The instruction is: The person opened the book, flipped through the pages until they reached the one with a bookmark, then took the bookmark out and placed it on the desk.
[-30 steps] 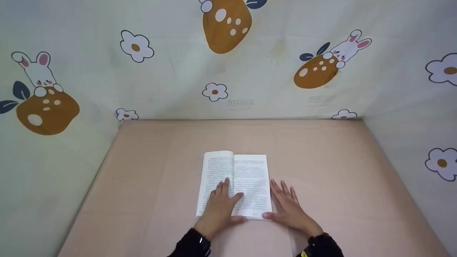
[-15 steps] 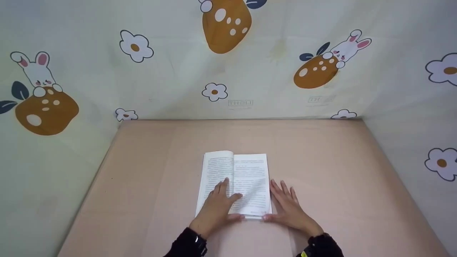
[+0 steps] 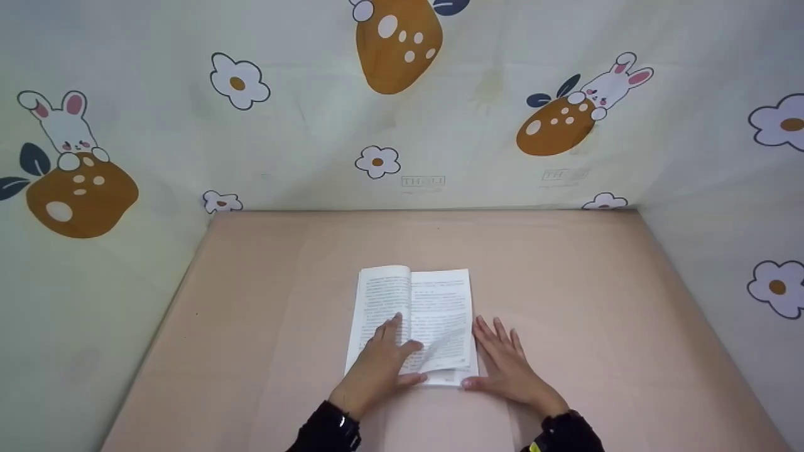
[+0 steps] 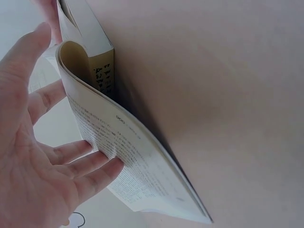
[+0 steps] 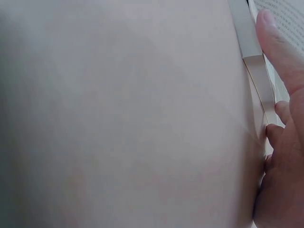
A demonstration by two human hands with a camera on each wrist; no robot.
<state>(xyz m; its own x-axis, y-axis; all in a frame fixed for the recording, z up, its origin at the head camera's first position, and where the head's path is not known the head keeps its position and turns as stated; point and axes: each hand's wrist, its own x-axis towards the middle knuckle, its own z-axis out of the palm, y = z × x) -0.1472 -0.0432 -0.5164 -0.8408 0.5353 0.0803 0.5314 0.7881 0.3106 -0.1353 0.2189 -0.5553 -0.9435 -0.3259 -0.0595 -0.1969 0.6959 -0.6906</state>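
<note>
Black sleeve point(image 3: 330, 428) behind left hand point(image 3: 377, 370), whose spread fingers rest on the left page point(image 3: 382, 292); open book point(image 3: 436, 307) lies between both hands; loose page point(image 3: 447, 356) bows up beside left index finger; right hand point(image 3: 510, 370), fingers extended, braces book's right edge, thumb on near corner.

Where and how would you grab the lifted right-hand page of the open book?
Likely by its lower right corner, from the book's right: its bottom edge curves up off the page below, leaving a lip to pinch. The right hand rests along that side, while the left hand covers the lower left.
</note>
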